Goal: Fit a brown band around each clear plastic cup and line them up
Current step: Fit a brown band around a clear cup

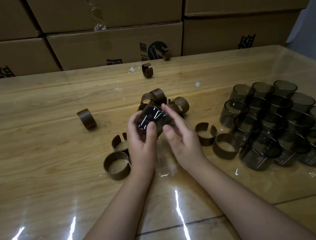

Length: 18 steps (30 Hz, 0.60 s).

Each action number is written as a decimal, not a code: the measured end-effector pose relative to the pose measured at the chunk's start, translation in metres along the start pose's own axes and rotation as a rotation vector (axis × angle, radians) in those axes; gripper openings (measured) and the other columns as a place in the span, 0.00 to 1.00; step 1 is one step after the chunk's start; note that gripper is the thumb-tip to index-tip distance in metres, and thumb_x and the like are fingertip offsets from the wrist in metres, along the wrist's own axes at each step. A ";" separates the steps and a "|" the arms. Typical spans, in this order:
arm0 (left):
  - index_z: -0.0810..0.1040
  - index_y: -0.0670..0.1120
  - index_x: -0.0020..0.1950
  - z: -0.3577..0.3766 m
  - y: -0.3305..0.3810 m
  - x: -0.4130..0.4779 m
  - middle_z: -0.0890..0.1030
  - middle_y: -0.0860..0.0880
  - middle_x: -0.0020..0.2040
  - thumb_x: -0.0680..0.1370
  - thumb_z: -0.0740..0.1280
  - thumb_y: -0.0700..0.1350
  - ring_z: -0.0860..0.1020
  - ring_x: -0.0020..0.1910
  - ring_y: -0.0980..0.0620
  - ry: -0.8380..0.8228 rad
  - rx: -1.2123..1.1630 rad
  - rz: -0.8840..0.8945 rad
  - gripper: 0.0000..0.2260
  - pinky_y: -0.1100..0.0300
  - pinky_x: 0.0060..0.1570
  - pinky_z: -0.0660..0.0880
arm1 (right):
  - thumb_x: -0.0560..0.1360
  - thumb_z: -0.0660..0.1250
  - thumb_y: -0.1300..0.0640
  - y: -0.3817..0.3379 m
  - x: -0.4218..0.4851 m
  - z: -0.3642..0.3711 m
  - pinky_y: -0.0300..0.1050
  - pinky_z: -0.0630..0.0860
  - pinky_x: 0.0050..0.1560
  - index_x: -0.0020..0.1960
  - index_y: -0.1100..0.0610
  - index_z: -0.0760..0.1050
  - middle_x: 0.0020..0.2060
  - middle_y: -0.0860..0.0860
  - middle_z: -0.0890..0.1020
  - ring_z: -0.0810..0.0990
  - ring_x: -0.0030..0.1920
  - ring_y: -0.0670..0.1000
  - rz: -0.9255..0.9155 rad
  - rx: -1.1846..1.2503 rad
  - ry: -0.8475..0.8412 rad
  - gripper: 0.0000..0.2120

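Both hands, left & right, grasp one cup. Prob light, slick, thin plastic. Hold by sides w/ fingers.

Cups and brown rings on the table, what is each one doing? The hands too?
held cup: tilted, off the table, gripped by both hands.
left hand: grips the held cup.
right hand: grips the held cup.
loose brown bands: scattered on the table, on no cup.
cups on the right: bunched together, upright, unbanded.
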<state>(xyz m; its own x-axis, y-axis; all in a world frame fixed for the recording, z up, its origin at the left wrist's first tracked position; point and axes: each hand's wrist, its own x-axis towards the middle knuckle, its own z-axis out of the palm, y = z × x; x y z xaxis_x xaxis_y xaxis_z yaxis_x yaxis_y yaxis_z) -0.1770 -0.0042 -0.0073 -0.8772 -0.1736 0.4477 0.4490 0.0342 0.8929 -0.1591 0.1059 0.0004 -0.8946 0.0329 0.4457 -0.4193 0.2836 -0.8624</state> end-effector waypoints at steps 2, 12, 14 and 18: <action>0.66 0.55 0.62 0.000 -0.001 0.001 0.74 0.52 0.58 0.74 0.63 0.56 0.76 0.53 0.69 0.021 0.008 0.011 0.19 0.74 0.49 0.71 | 0.76 0.56 0.41 0.000 -0.001 0.000 0.28 0.67 0.62 0.73 0.50 0.61 0.71 0.50 0.70 0.67 0.64 0.29 0.012 -0.006 -0.008 0.29; 0.64 0.57 0.65 0.000 -0.009 0.004 0.68 0.55 0.60 0.71 0.74 0.51 0.76 0.55 0.54 0.112 0.176 0.051 0.28 0.65 0.52 0.76 | 0.77 0.58 0.46 0.001 -0.004 0.006 0.38 0.63 0.71 0.74 0.61 0.63 0.73 0.52 0.66 0.63 0.74 0.46 -0.128 -0.237 0.062 0.30; 0.64 0.57 0.65 0.000 -0.011 0.003 0.65 0.59 0.58 0.71 0.76 0.47 0.74 0.54 0.59 0.111 0.228 0.088 0.29 0.71 0.52 0.73 | 0.78 0.58 0.48 0.000 -0.004 0.006 0.30 0.60 0.69 0.73 0.62 0.63 0.73 0.54 0.67 0.63 0.73 0.46 -0.173 -0.283 0.087 0.29; 0.66 0.56 0.66 0.000 -0.010 0.001 0.64 0.60 0.55 0.71 0.76 0.47 0.73 0.51 0.59 0.066 0.282 0.149 0.29 0.72 0.51 0.72 | 0.78 0.59 0.51 0.001 -0.002 0.004 0.35 0.61 0.70 0.72 0.64 0.64 0.72 0.55 0.68 0.65 0.73 0.49 -0.209 -0.269 0.115 0.27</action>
<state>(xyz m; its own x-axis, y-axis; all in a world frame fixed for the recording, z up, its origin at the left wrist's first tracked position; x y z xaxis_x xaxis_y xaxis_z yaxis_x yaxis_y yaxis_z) -0.1827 -0.0046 -0.0155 -0.7881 -0.2097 0.5787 0.4986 0.3337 0.8000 -0.1580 0.1026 -0.0021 -0.7645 0.0508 0.6426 -0.5215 0.5373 -0.6628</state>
